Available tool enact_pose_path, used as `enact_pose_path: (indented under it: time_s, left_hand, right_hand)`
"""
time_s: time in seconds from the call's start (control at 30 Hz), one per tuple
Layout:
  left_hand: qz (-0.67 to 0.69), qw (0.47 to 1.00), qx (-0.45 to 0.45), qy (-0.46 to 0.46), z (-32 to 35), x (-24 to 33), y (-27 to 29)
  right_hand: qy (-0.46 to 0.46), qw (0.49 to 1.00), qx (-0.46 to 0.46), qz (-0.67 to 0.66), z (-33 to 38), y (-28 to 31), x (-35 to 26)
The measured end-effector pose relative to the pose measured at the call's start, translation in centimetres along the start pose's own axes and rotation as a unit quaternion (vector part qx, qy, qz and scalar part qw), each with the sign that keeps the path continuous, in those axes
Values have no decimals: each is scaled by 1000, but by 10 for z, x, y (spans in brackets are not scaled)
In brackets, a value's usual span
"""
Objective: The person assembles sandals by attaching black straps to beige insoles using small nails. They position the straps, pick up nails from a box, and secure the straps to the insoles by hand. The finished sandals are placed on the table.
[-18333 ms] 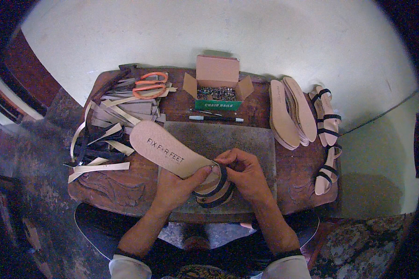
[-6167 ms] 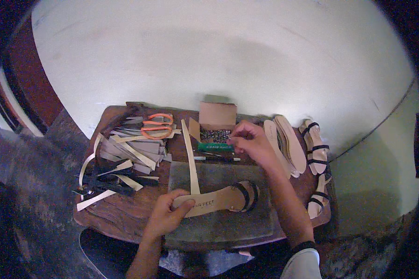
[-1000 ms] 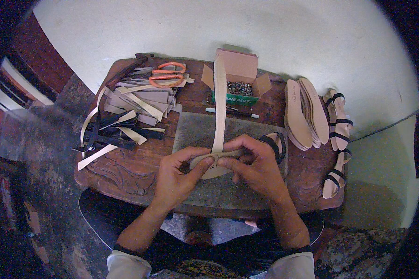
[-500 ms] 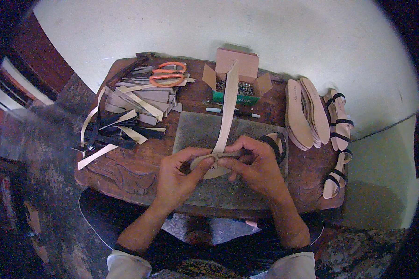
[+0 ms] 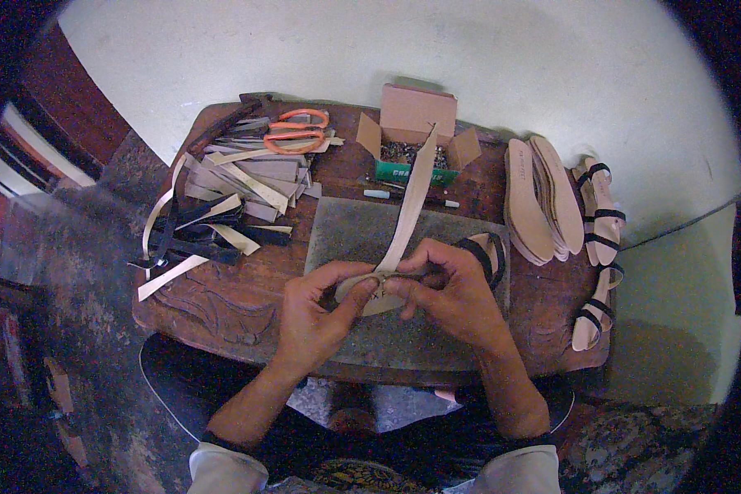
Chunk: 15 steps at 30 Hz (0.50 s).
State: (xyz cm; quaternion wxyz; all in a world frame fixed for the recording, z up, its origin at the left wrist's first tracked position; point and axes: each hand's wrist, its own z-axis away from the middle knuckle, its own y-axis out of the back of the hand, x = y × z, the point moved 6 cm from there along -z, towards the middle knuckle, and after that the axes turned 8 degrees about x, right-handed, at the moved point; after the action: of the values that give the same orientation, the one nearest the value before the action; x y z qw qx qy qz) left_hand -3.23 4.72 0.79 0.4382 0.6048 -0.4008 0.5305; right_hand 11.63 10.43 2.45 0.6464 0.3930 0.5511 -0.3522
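Observation:
Over the dark slab [image 5: 350, 230], my left hand [image 5: 314, 309] and my right hand [image 5: 454, 295] are closed on a beige shoe sole [image 5: 379, 306], one at each side. Both thumbs press near its middle, almost meeting. A long pale strap [image 5: 412, 202] rises from the sole between my hands, its free end pointing up and slightly right. The fingers hide where strap and sole meet. Just beyond my right hand, a sandal with black straps [image 5: 492, 259] lies partly covered.
Orange-handled scissors [image 5: 295, 142], grey strips [image 5: 251, 177] and black straps [image 5: 210, 226] are heaped at left. An open box of nails [image 5: 416, 170] stands at the back, pens [image 5: 430, 200] before it. Stacked soles [image 5: 528, 206] and two strapped sandals [image 5: 603, 206] line the right side.
The strap's upper end has swung to the right. My hands keep nearly the same place and hold on the sole.

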Motion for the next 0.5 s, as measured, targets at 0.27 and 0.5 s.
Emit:
enact_pose_path:
  time_s: [0.27,0.5]
  left_hand:
    - [-35,998,14,-40,0,5,0]
    - [-22,999,16,-21,0,4,0]
  right_hand:
    - [2,1000,11,-7,-1,1,8]
    - [6,1000,21,12,-1,2,4]
